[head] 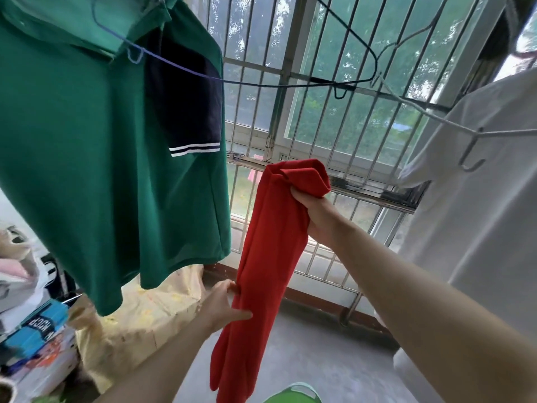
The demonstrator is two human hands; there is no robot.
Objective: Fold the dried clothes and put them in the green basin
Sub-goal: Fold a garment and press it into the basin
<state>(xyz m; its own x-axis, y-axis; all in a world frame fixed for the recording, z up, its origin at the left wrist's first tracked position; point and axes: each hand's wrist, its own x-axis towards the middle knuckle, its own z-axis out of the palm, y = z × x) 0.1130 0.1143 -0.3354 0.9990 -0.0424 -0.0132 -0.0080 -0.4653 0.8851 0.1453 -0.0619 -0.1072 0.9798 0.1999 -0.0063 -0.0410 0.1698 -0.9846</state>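
Observation:
A red garment point(261, 257), folded lengthwise into a long strip, hangs in front of me. My right hand point(316, 216) grips its bunched top end at chest height. My left hand point(223, 303) pinches the strip's left edge about halfway down. The strip's lower end dangles just above the green basin point(293, 394), whose rim shows at the bottom edge of the view. A green polo shirt point(87, 155) with a navy sleeve hangs on a blue wire hanger at the upper left. A white shirt point(479, 213) hangs on a hanger at the right.
An empty dark wire hanger point(348, 80) hangs between the two shirts. Barred window grilles point(319, 141) close off the far side. Stacked boxes and bags point(37, 330) and a yellowish cloth-covered pile point(151, 315) stand at the left on the concrete floor point(334, 359).

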